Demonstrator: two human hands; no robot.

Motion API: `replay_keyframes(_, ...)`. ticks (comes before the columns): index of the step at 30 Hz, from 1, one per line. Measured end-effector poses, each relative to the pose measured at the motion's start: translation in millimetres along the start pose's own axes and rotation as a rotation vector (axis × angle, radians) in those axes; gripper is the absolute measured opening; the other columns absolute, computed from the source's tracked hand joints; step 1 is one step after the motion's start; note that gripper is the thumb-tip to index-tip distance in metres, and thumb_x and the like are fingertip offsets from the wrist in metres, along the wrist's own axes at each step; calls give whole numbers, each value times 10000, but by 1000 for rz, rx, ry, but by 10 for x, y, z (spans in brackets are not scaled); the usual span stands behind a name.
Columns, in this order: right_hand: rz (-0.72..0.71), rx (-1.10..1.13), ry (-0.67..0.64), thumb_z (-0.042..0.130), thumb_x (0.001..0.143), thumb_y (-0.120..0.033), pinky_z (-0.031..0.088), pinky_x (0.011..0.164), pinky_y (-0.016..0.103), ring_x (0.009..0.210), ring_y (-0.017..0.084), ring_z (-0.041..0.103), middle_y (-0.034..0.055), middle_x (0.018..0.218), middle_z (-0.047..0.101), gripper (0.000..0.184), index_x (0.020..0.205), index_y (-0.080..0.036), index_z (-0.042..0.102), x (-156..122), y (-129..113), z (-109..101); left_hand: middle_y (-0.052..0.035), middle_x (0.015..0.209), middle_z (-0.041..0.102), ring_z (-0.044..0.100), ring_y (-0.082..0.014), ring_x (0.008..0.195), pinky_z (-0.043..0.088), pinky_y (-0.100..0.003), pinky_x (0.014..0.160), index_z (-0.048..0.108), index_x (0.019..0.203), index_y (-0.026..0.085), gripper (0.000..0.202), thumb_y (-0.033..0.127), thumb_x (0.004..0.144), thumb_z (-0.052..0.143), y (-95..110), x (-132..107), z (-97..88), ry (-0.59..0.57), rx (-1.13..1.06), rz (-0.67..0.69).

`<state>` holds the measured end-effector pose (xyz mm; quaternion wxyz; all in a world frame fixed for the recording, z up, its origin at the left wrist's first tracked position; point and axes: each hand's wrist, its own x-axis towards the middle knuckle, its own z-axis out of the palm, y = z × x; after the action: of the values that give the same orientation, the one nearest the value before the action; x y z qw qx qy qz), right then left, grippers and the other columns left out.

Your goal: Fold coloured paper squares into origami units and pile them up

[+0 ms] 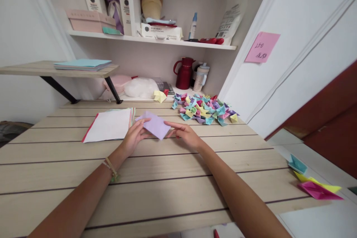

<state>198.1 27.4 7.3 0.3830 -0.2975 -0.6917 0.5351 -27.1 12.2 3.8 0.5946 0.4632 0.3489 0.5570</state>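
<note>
Right at the middle of the wooden table lies a lilac sheet of paper, turned cornerwise, with both hands on it. The left hand meets the sheet's left edge, one finger lying along its upper corner and the rest curled underneath. Whether it pinches the edge or only presses on it cannot be told. A thin bracelet circles that wrist. The right hand lies flat and spread just right of the sheet, its fingers stretched out so that the tips touch the sheet's right corner.

Just left of the lilac sheet, almost touching it, sits a paper stack with a white leaf on top and coloured edges showing beneath. Behind the sheet and to its right, a pile of folded pieces in yellow, blue, pink and purple spreads over the table. Straight behind the sheet rests a single yellow folded piece, and further back stand a red jug and a white tumbler. Well left of the sheet and higher, a side shelf carries blue sheets. Far right of the sheet, a pink note sticks to the white door, and low at the right a few more folded pieces lie off the table's edge.
</note>
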Motion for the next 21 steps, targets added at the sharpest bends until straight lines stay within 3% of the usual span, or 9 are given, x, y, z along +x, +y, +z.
replay_keyframes(3,-27,-15,-164,491,777,-189,409,664,259,783,151,602,28,877,655,447,1222,-213,517,-25,-23,66,-72,982,632,596,-195,848,481,-297,725,625,963,144,335,324,682,659,-27,3,-8,57,103,-18)
replay_keyframes(6,-19,-66,-224,579,759,-259,403,578,224,648,116,562,17,788,653,474,1224,-200,514,-34,-28,80,-33,833,656,610,-166,706,464,-261,650,624,887,154,310,245,605,715,-47,-2,-29,66,197,-50)
replay_keyframes(9,-29,-136,-247,651,708,-315,390,525,204,591,98,526,27,804,657,471,1156,-191,579,-27,-25,72,-14,777,642,606,-158,658,455,-248,604,602,852,167,256,229,622,696,-45,-34,-21,-46,262,-86)
replay_keyframes(13,-119,-165,-272,649,708,-356,439,627,242,739,150,582,62,940,655,326,992,-198,678,-5,-1,93,-14,822,632,600,-143,682,450,-232,612,580,876,183,229,226,669,669,-21,-86,37,-199,298,-118)
replay_keyframes(15,-165,-201,-198,641,715,-374,443,647,261,749,167,589,59,885,667,266,912,-208,706,7,22,114,-14,821,636,601,-138,691,450,-232,624,563,936,197,268,239,690,659,-13,-95,62,-212,268,-112)
replay_keyframes(21,-246,-377,342,683,670,-375,390,524,254,565,142,517,43,661,640,181,706,-200,711,30,89,171,-72,941,657,617,-158,775,454,-233,631,596,947,171,361,275,624,719,-46,-67,90,-142,220,-82)
